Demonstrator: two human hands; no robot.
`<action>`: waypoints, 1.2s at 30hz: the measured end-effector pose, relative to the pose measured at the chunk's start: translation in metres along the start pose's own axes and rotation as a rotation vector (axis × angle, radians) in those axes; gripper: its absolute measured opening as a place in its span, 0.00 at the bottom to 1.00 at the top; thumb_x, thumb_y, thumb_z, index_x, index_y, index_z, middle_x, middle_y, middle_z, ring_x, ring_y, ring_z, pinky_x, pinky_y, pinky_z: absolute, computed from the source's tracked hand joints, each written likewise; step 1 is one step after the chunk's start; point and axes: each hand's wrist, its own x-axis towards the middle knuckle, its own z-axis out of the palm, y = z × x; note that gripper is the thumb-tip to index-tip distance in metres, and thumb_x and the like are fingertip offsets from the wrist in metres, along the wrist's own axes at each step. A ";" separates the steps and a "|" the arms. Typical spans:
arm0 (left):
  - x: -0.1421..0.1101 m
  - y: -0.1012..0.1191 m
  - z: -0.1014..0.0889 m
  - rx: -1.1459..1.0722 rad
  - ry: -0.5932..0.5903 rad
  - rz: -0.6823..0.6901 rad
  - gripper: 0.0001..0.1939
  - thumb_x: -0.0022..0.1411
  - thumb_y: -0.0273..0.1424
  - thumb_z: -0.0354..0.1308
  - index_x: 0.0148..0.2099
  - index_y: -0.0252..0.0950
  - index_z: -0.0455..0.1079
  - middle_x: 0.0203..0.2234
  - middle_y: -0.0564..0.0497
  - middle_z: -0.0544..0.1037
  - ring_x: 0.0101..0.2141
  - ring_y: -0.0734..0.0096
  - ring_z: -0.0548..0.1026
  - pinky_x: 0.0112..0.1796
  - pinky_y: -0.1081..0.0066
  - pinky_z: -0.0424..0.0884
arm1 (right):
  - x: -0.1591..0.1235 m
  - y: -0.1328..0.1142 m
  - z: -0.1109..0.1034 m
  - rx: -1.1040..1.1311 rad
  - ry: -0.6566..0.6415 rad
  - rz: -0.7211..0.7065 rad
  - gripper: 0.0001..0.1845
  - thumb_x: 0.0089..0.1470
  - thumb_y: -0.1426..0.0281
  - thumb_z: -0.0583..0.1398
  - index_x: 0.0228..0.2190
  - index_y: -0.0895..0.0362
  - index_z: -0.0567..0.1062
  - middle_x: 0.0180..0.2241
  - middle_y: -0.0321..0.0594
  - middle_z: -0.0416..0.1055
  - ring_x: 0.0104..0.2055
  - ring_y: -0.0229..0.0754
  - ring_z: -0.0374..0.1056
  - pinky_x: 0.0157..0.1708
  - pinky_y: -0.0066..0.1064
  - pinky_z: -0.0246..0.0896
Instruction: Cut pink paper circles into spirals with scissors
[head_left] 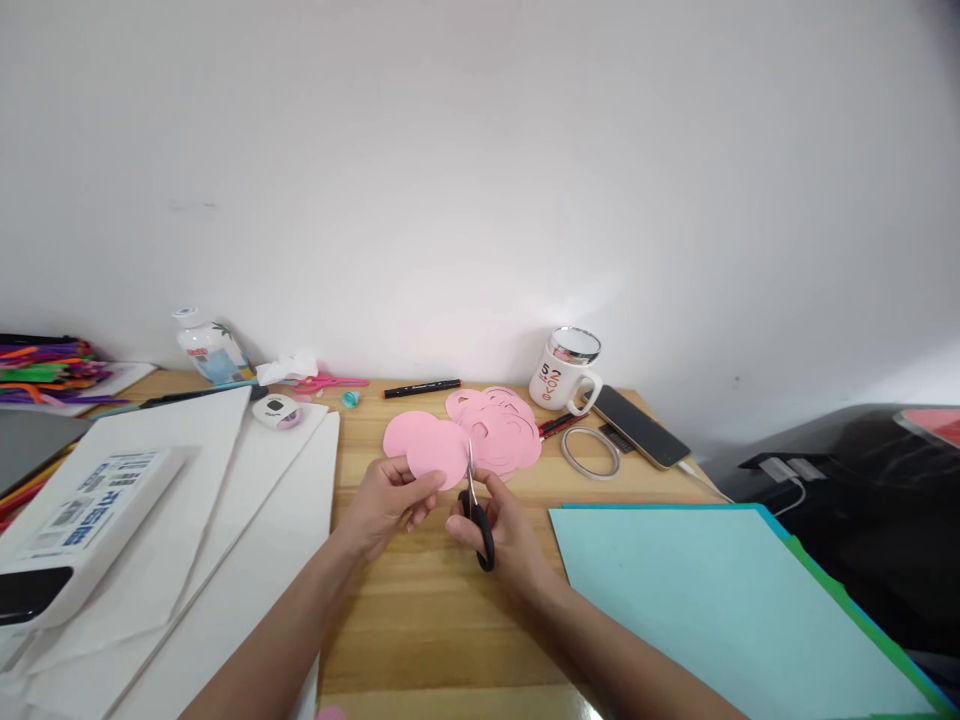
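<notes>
My left hand pinches a pink paper circle between thumb and fingers, above the wooden table. Black-handled scissors are in my right hand, their blades pointing away from me at the circle's right edge. Whether the blades are cutting into the paper I cannot tell. Just behind the held circle shows another round pink piece. To the right, beyond the blades, lies a loose pile of pink paper cut-outs, some with holes in them.
A white mug, a tape roll and a phone lie at the back right. Light-blue sheets cover the right front. White paper and a white device are at left. A black marker lies near the wall.
</notes>
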 end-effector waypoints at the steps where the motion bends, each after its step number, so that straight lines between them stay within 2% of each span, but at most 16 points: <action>1: 0.000 0.000 0.000 0.010 -0.001 -0.001 0.15 0.46 0.36 0.66 0.21 0.31 0.66 0.12 0.57 0.69 0.10 0.85 0.60 0.11 0.82 0.52 | 0.000 -0.001 0.000 0.012 -0.004 -0.009 0.31 0.35 0.61 0.68 0.40 0.54 0.61 0.22 0.28 0.63 0.21 0.33 0.57 0.21 0.25 0.49; 11: 0.000 0.002 0.001 0.015 0.041 0.016 0.16 0.43 0.36 0.66 0.20 0.32 0.64 0.11 0.57 0.68 0.10 0.85 0.59 0.11 0.81 0.51 | 0.000 -0.001 -0.004 -0.009 -0.019 0.001 0.31 0.37 0.60 0.68 0.41 0.54 0.61 0.21 0.28 0.62 0.20 0.32 0.53 0.19 0.24 0.46; 16: 0.000 0.004 0.002 -0.001 0.029 0.026 0.16 0.43 0.35 0.66 0.19 0.32 0.64 0.11 0.58 0.67 0.10 0.85 0.58 0.11 0.81 0.50 | -0.001 -0.006 -0.001 -0.047 0.004 0.016 0.30 0.36 0.59 0.67 0.39 0.54 0.61 0.20 0.27 0.61 0.18 0.32 0.54 0.19 0.24 0.49; 20: 0.000 0.004 0.001 -0.019 0.037 0.044 0.15 0.44 0.35 0.66 0.20 0.32 0.64 0.12 0.58 0.68 0.10 0.86 0.58 0.11 0.81 0.50 | -0.001 -0.009 0.000 -0.065 0.007 0.018 0.28 0.37 0.60 0.66 0.38 0.55 0.61 0.19 0.26 0.61 0.17 0.32 0.55 0.18 0.24 0.51; 26: -0.001 0.004 0.001 -0.044 0.042 0.057 0.14 0.45 0.33 0.66 0.21 0.32 0.64 0.13 0.58 0.68 0.10 0.86 0.59 0.11 0.81 0.50 | -0.003 -0.008 0.000 -0.105 0.019 0.031 0.28 0.40 0.59 0.64 0.39 0.56 0.59 0.14 0.23 0.59 0.15 0.31 0.53 0.16 0.23 0.46; 30: 0.000 0.002 0.001 -0.076 0.017 0.058 0.14 0.49 0.36 0.64 0.24 0.33 0.64 0.14 0.58 0.70 0.10 0.85 0.60 0.11 0.81 0.50 | -0.004 -0.007 0.001 -0.117 0.016 0.036 0.28 0.40 0.58 0.64 0.40 0.56 0.59 0.13 0.22 0.58 0.14 0.31 0.52 0.15 0.23 0.46; 33: 0.001 0.001 0.001 -0.090 0.000 0.061 0.14 0.51 0.38 0.62 0.27 0.34 0.64 0.14 0.58 0.70 0.10 0.84 0.60 0.10 0.81 0.49 | -0.004 -0.006 0.003 -0.133 0.006 0.043 0.28 0.40 0.56 0.63 0.39 0.55 0.60 0.13 0.22 0.58 0.14 0.32 0.53 0.15 0.23 0.47; 36: 0.000 0.000 0.002 -0.077 0.024 0.056 0.14 0.50 0.38 0.63 0.26 0.34 0.64 0.14 0.58 0.70 0.09 0.84 0.59 0.10 0.80 0.49 | -0.004 -0.004 0.005 -0.137 0.006 0.050 0.28 0.40 0.55 0.63 0.39 0.54 0.60 0.14 0.23 0.59 0.15 0.32 0.55 0.16 0.24 0.50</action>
